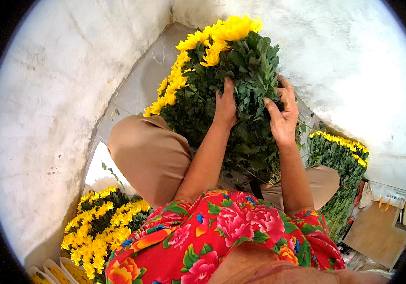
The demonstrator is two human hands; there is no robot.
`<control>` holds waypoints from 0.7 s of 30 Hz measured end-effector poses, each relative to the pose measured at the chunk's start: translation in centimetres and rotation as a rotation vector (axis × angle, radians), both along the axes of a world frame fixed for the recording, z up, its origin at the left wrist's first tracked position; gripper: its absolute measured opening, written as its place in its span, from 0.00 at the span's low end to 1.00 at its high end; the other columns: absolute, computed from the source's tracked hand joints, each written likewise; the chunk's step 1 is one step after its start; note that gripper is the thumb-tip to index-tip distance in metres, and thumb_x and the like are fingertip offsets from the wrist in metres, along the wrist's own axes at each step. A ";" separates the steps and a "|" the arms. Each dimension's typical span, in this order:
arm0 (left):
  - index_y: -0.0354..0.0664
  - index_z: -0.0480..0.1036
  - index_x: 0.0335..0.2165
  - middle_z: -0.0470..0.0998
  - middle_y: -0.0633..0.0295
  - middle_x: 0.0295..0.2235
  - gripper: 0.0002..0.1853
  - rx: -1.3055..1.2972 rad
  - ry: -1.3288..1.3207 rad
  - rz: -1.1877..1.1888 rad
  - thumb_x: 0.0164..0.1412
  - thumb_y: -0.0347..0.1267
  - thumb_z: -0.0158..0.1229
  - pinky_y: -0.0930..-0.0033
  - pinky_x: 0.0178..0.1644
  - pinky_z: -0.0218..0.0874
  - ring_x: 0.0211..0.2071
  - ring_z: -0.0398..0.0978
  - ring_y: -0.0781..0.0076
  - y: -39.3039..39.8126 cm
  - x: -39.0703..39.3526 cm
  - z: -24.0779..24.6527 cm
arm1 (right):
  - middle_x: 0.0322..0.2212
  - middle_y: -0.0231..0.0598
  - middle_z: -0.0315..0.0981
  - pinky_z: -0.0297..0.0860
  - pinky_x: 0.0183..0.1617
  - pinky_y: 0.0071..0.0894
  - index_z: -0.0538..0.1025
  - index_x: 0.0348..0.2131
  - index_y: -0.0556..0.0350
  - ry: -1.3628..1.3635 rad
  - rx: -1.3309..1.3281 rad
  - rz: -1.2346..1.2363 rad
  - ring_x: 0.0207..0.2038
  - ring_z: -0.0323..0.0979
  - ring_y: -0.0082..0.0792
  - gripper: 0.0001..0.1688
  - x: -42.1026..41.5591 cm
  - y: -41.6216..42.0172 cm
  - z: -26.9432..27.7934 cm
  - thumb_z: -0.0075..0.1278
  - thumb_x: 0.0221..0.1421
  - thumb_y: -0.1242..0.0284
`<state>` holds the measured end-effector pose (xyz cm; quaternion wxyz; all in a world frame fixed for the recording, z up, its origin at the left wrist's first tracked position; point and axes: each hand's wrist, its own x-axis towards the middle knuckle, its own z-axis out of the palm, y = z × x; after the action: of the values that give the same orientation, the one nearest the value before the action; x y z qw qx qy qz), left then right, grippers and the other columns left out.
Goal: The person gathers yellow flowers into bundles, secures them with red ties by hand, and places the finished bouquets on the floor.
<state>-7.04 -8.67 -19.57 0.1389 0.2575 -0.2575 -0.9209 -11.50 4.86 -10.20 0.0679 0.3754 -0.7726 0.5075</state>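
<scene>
A bunch of yellow chrysanthemums (247, 60) with dense green leaves is held upright in front of me, its blooms at the top. My left hand (226, 106) grips it from the left, thumb up and fingers partly sunk in the foliage. On the other side, my right hand (285, 113) curls around the right edge of the leaves, thumb in front and fingers partly behind. More yellow chrysanthemums (174, 83) stand in a row close behind and left of this bunch. Leaves hide most of the stems between my knees.
Stained white walls (57, 88) meet at a corner ahead, above a grey tiled floor (146, 78). Chrysanthemum stacks lie at lower left (96, 227) and at right (338, 170). Wrapped yellow flowers (61, 271) sit at bottom left. A brown board or carton (377, 227) is at lower right.
</scene>
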 end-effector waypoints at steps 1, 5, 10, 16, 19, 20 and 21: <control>0.38 0.17 0.66 0.41 0.47 0.69 0.71 -0.001 0.000 0.012 0.54 0.68 0.55 0.44 0.68 0.39 0.69 0.45 0.49 0.0 0.1 0.3 | 0.58 0.56 0.62 0.60 0.62 0.43 0.72 0.37 0.63 0.014 0.017 0.015 0.60 0.63 0.51 0.14 0.1 0.1 0.1 0.55 0.48 0.80; 0.35 0.39 0.65 0.53 0.50 0.64 0.54 -0.085 0.116 0.097 0.60 0.61 0.53 0.49 0.65 0.47 0.63 0.54 0.55 -0.2 -1.0 -4.0 | 0.57 0.59 0.62 0.61 0.61 0.42 0.71 0.36 0.63 0.118 0.087 -0.005 0.59 0.64 0.56 0.14 1.0 -1.1 0.0 0.52 0.46 0.81; 0.33 0.63 0.57 0.72 0.53 0.54 0.35 -0.169 0.245 0.077 0.57 0.40 0.65 0.54 0.60 0.57 0.55 0.68 0.67 1.1 -0.1 -0.2 | 0.60 0.68 0.53 0.57 0.63 0.53 0.66 0.47 0.66 0.307 0.339 -0.210 0.59 0.56 0.70 0.24 2.5 -2.3 -2.1 0.47 0.47 0.85; 0.34 0.69 0.50 0.77 0.58 0.45 0.29 -0.151 0.255 0.088 0.49 0.29 0.69 0.59 0.53 0.64 0.45 0.75 0.66 0.3 0.1 0.7 | 0.58 0.71 0.55 0.58 0.62 0.56 0.66 0.43 0.67 0.287 0.305 -0.126 0.56 0.60 0.69 0.22 4.6 -2.4 -1.4 0.50 0.46 0.82; 0.32 0.62 0.55 0.73 0.55 0.51 0.39 -0.109 0.245 0.068 0.48 0.32 0.72 0.56 0.57 0.59 0.51 0.71 0.63 0.1 0.1 -0.1 | 0.55 0.63 0.63 0.63 0.59 0.48 0.65 0.55 0.65 -0.082 0.023 -0.053 0.55 0.65 0.63 0.33 2.6 -1.2 -0.7 0.56 0.51 0.76; 0.32 0.60 0.57 0.71 0.53 0.53 0.42 -0.102 0.220 0.037 0.48 0.32 0.72 0.55 0.59 0.57 0.53 0.69 0.62 0.1 0.0 -0.5 | 0.54 0.60 0.65 0.65 0.57 0.45 0.61 0.61 0.63 0.042 0.062 -0.090 0.54 0.67 0.58 0.39 2.2 -1.3 -0.4 0.56 0.52 0.74; 0.32 0.57 0.59 0.69 0.52 0.55 0.45 -0.094 0.198 0.000 0.48 0.33 0.73 0.54 0.61 0.55 0.55 0.68 0.61 0.2 -0.1 -0.5 | 0.54 0.59 0.66 0.66 0.57 0.44 0.60 0.61 0.63 0.099 0.181 -0.099 0.54 0.68 0.57 0.39 2.0 -1.2 0.2 0.57 0.52 0.74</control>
<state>-7.15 -8.45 -20.03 0.1755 0.1584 -0.2853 -0.9288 -9.50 3.67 -9.97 0.0969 0.3660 -0.8285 0.4127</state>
